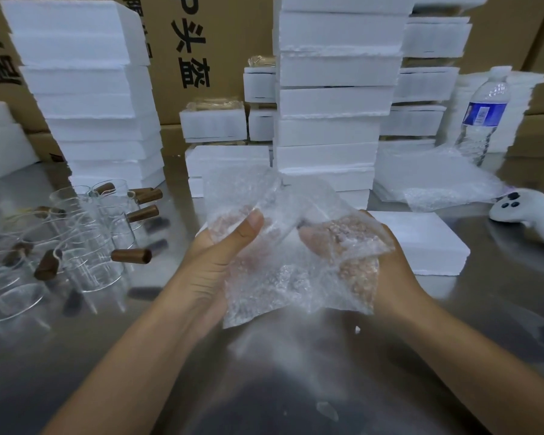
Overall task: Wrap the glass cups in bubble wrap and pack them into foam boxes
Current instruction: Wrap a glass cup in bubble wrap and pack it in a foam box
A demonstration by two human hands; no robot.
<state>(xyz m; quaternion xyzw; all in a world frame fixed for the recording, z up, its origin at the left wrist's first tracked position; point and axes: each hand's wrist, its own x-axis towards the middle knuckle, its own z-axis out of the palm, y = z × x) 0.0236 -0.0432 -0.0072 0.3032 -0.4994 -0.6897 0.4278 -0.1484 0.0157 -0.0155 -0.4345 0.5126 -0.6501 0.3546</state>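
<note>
**A:** How will that bubble wrap (283, 246) handle?

**B:** I'd say very light, limp and a bit slick. It sags and creases between the hands and won't keep any shape. It is best pinched at an edge or a fold, because a flat palm would let it slide.

**A:** And the glass cups (85, 246)?

**B:** They are clustered on the counter (264, 372) towards its left edge, some upright and some lying over. They look thin-walled, smooth and fragile. I'd lift each one around the body, since the wooden handles (131, 255) stick out sideways and could twist.

**A:** Is there a cup inside the wrap now?

**B:** I can't tell, because the film is too cloudy.

**A:** What are the hands doing?

**B:** Both are raised over the middle of the counter with the forearms angled inward. The left hand (220, 255) pinches the sheet, thumb on top and fingers underneath. The right hand (390, 265) grasps the other side, its fingers curled behind the film and showing through it.

**A:** Where does the cup go once wrapped?

**B:** A single foam box (421, 243) lies just beyond the right hand, and tall stacks of foam boxes (327, 102) stand towards the counter's far edge.
</note>
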